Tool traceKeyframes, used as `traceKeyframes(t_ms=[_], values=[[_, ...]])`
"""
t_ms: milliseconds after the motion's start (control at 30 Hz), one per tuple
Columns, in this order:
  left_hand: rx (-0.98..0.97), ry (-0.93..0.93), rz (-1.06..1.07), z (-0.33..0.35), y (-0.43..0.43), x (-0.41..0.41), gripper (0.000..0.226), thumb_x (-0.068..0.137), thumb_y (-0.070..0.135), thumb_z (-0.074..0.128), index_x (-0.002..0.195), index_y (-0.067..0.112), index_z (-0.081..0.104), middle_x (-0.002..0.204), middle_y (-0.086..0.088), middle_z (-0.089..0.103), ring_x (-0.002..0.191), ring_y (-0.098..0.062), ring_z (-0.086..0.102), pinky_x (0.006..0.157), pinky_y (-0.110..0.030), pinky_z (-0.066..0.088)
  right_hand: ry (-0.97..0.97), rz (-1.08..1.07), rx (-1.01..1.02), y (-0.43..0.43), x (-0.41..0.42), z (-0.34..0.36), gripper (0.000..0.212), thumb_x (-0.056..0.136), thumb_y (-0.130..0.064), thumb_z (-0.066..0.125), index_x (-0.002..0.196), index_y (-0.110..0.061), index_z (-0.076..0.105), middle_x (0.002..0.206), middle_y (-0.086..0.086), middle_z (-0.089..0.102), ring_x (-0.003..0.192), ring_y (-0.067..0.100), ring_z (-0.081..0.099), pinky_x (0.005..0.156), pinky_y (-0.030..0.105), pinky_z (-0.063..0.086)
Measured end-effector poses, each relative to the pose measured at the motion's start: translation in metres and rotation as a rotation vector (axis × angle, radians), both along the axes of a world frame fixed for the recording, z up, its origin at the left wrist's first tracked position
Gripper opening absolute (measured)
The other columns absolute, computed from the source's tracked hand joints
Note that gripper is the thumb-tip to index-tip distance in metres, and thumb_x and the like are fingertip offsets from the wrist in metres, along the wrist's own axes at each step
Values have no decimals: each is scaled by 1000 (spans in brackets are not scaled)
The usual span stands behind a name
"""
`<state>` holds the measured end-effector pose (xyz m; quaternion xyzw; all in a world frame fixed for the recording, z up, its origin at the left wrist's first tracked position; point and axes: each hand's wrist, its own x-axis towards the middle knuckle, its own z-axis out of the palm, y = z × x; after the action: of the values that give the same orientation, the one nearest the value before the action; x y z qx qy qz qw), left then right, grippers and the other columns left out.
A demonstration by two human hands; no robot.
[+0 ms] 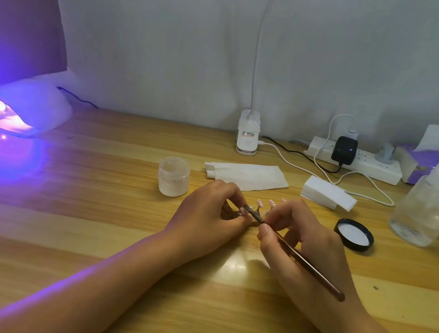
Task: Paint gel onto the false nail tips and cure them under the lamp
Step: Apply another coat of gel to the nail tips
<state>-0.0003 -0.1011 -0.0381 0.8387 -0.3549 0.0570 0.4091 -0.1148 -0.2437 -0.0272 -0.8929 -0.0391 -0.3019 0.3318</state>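
Right hand point(306, 247) clamped on the brush point(306, 263): thumb and forefinger pinch it close to the bristle end, and the handle lies back across the hand. The brush's long axis runs from behind and right of my grip, forward and left. The bristle end sits just ahead-left of my fingertips, right at the left hand's fingertips.

Left hand point(209, 217) has its fingers curled and its thumb and forefinger drawn together at the near-left end of the nail tips point(264, 203). It looks like a pinch on one tip or its holder, but it's too small to tell which. The rest of the row fans forward and right, just beyond my right knuckles. Both hands sit low on the table point(113, 236), close together, with the work between them.

Step in hand, I judge: stroking gel onto the tip at the bristles. The stroke follows the brush axis, so the tip has to stay lined up with it. The left hand does the steadying and is the nearer one.

The gel jar point(173, 177) is open, just forward-left of the left hand, so a reload means crossing over that hand. Its lid point(353, 234) is just right of my brush grip.

The lamp point(27, 108) is lit and well off to the far left, on the left hand's side. Something is already inside, but I can't make it out. The left hand would likely carry this set there.
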Motion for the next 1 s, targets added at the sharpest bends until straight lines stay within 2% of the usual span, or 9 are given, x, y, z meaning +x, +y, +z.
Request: traceKeyframes(t_ms=[167, 400, 533, 667, 767, 867, 1000], values=[[-7, 30, 3, 0, 0, -1, 12, 83, 30, 74, 90, 26, 65, 94, 11, 59, 80, -2, 61, 74, -31, 53, -3, -21, 8, 0, -1, 0, 8, 78, -32, 58, 83, -31, 52, 70, -13, 58, 65, 11, 57, 54, 31, 49], [-66, 105, 38, 0, 1, 1, 14, 81, 29, 78, 90, 21, 71, 94, 7, 62, 77, -2, 59, 75, -31, 52, -32, -47, 45, 1, 0, 1, 9, 81, -34, 56, 88, -29, 53, 71, -14, 58, 71, 9, 58, 54, 23, 48], [-96, 160, 25, 1, 1, 2, 15, 81, 28, 79, 92, 19, 74, 94, 5, 66, 77, -5, 61, 73, -29, 51, -40, -59, 36, -1, 0, 0, 8, 87, -31, 61, 89, -29, 53, 71, -15, 58, 70, 9, 58, 53, 24, 48], [-133, 208, 7, 2, 1, 3, 13, 80, 25, 80, 91, 19, 77, 94, 3, 69, 80, -12, 62, 76, -36, 52, -36, -54, 25, -2, 2, -2, 14, 87, -21, 67, 91, -27, 54, 73, -16, 59, 72, 6, 59, 56, 23, 49], [-138, 225, -2, 1, 3, 4, 13, 80, 26, 80, 92, 20, 77, 94, 2, 69, 79, -13, 60, 76, -37, 52, -37, -33, 10, 0, 2, -2, 16, 88, -21, 68, 92, -27, 54, 75, -16, 60, 73, 4, 59, 56, 19, 48], [-114, 192, 4, 1, 2, 3, 14, 81, 27, 78, 95, 24, 74, 99, 6, 65, 83, -11, 64, 79, -38, 55, -20, -13, 1, -2, 1, -2, 13, 89, -27, 66, 93, -32, 54, 78, -17, 62, 69, 7, 59, 55, 26, 50], [-96, 162, 42, 2, 0, 3, 15, 78, 27, 80, 82, 30, 66, 98, 7, 61, 77, -1, 61, 77, -31, 55, -8, -6, -8, -3, 2, -2, 12, 88, -28, 66, 92, -32, 55, 78, -17, 63, 67, 9, 59, 55, 34, 51]])
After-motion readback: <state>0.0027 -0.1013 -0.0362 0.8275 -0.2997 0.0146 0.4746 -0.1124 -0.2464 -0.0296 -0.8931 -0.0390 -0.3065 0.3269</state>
